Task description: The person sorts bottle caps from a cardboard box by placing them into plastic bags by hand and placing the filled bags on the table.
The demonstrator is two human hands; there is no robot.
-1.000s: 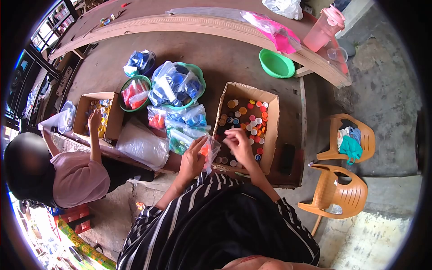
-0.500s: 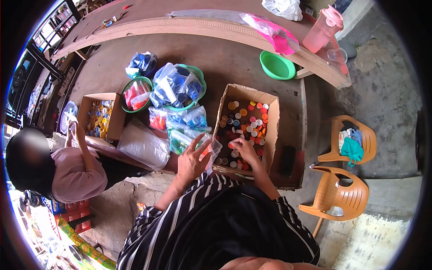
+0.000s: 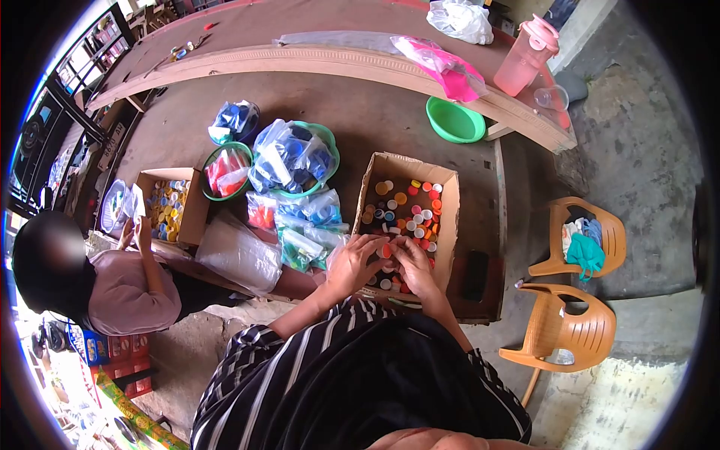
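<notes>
The right hand [image 3: 418, 273] seems to pinch a red cap [image 3: 386, 251] over the near side of the cardboard box [image 3: 448, 214] in the head view; the left hand [image 3: 351, 267] curls against it, grip unclear. Handling one cap appears underway, calling for light, coordinated fingertips.

The left hand [image 3: 352, 264] and right hand [image 3: 415, 270] partly hide a red cap [image 3: 386, 251]; exact fingertip contact is unclear. A co-worker's face [image 3: 66, 251] is blurred. The top edge crops the far bench [image 3: 255, 37].
</notes>
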